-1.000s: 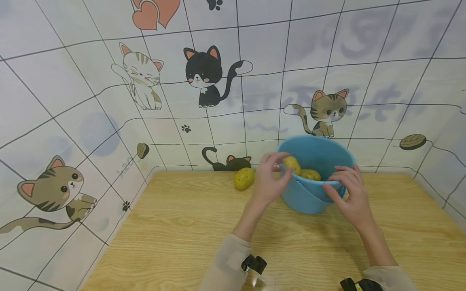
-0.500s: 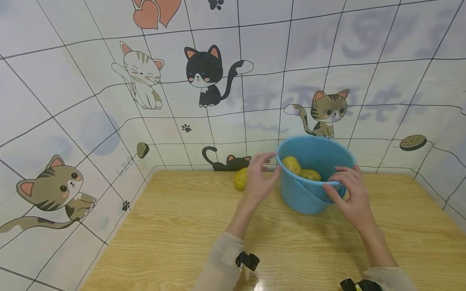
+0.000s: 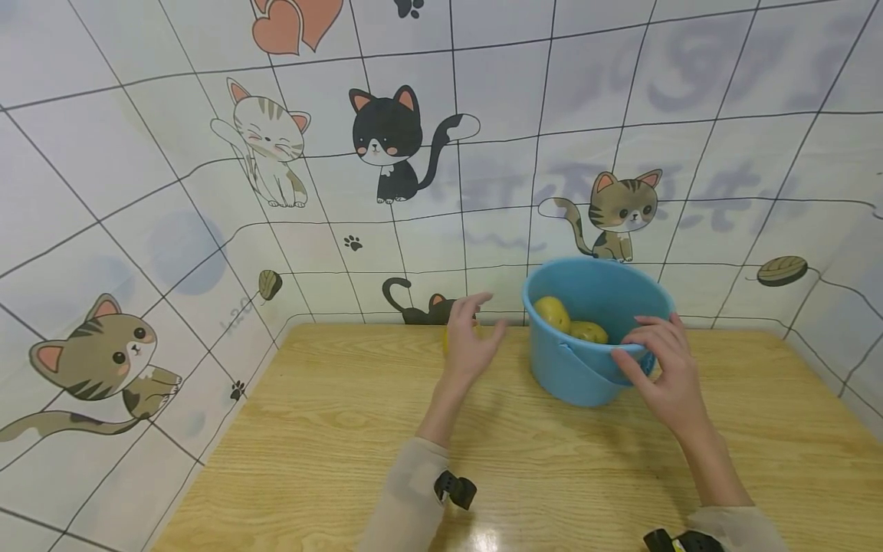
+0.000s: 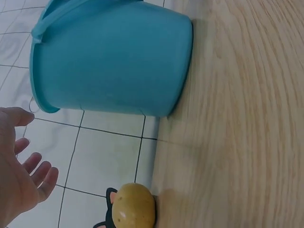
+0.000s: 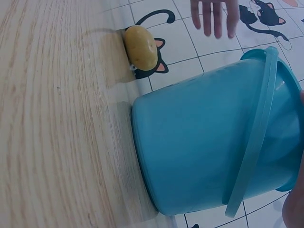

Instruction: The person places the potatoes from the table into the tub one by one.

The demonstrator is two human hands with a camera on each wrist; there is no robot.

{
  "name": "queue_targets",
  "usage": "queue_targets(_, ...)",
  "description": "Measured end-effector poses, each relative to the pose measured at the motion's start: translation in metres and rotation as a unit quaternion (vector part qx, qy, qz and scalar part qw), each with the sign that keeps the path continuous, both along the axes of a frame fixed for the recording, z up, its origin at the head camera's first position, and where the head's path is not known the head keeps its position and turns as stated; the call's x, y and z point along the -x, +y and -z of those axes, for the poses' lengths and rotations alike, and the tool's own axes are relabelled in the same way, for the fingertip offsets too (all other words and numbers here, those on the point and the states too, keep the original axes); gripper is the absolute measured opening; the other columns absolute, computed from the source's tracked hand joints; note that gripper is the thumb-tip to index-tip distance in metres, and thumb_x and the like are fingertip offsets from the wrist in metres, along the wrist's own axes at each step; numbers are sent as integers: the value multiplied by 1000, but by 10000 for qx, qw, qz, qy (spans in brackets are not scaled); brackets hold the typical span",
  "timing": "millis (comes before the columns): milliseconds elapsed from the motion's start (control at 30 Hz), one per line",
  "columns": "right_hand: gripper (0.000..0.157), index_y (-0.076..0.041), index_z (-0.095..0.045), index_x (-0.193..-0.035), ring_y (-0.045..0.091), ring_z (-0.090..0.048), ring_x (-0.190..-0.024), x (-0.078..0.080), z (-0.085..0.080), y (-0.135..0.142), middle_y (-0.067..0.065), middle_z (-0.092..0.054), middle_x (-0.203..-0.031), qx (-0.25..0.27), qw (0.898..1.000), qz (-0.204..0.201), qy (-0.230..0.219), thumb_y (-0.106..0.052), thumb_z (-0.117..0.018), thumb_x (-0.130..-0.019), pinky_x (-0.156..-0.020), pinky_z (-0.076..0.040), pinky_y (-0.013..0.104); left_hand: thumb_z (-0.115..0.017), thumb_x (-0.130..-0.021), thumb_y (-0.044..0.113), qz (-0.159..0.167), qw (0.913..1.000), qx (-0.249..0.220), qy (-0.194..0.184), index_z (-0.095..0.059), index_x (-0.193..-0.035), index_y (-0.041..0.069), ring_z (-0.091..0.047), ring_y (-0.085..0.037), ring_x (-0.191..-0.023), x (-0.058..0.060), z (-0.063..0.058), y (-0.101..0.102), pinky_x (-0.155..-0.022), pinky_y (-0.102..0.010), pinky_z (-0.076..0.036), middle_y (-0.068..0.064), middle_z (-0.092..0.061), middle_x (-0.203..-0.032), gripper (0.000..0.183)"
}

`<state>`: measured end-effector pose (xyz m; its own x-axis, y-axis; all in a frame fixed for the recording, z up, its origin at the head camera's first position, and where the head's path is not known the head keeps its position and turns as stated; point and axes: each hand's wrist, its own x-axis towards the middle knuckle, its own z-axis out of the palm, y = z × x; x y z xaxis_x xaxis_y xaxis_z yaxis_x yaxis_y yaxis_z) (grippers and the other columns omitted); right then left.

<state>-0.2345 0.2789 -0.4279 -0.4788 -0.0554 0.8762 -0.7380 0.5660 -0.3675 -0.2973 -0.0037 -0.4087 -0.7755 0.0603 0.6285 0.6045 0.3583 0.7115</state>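
A light blue bucket [image 3: 576,376] stands upright at the back of the table, its handle hanging down the near side. Inside it lie a yellow potato [image 3: 553,313] and another potato [image 3: 589,332]. My right hand [image 3: 664,373] grips the bucket's right rim, thumb outside and fingers over the inner side. Left of the bucket, apart from it, my left hand [image 3: 471,341] hovers with fingers spread and holds nothing. One more potato [image 4: 134,206] rests on the table by the wall; in the head view my left hand mostly covers it.
The wooden table [image 3: 331,445] ends at a wall sheet [image 3: 497,176] printed with a grid and cartoon cats, which runs along the back and sides. A black wrist camera [image 3: 455,489] sits on my left sleeve.
My left hand has let go of the potato inside the bucket, come out past the rim and moved left toward the potato on the table. My right hand stays on the rim.
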Motion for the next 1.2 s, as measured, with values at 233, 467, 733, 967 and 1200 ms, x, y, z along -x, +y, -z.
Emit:
queue_targets(233, 35, -6, -68, -87, 16, -51, -124, 0, 0, 0, 9, -65, -89, -8, 10000, 9, -11, -39, -68, -97, -120, -12, 59, -74, -90, 15, -146, 9974, 118, -700, -59, -133, 4, -50, -30, -120, 6, 11, -12, -100, -49, -47, -16, -50, -133, 47)
queue_targets(467, 33, -7, -68, -87, 17, -51, -124, 0, 0, 1, 7, -65, -89, -6, 10000, 45, -31, -38, -69, -96, -120, -12, 58, -74, -90, 18, -253, 9932, 257, -1111, -57, -138, 6, -50, -36, -124, 11, 19, -20, -97, -47, -50, -17, -48, -138, 52)
queue_targets(733, 35, -5, -68, -86, 19, -52, -123, -2, -1, -1, 10, -65, -89, 36, 10000, -36, 9, -38, -68, -97, -119, -12, 61, -73, -88, 19, -286, 9865, 275, -1589, -56, -138, 5, -54, -40, -109, 21, 32, -32, -78, -39, -53, -21, -43, -138, 54)
queue_targets(967, 38, -4, -68, -86, 20, -53, -122, -2, -1, -2, 12, -65, -88, 38, 10000, -16, 37, -40, -67, -97, -119, -11, 60, -71, -86, 21, -410, 9814, 484, -1812, -56, -137, 2, -50, -36, -114, 27, 42, -41, -89, -49, -50, -21, -45, -136, 57)
queue_targets(1200, 37, -5, -68, -86, 22, -52, -123, -1, 0, -1, 11, -65, -90, 18, 10000, -1, 27, -41, -67, -97, -119, -11, 60, -75, -85, 21, -478, 9741, 561, -2139, -54, -139, 2, -47, -36, -122, 33, 51, -48, -101, -53, -45, -23, -43, -139, 62)
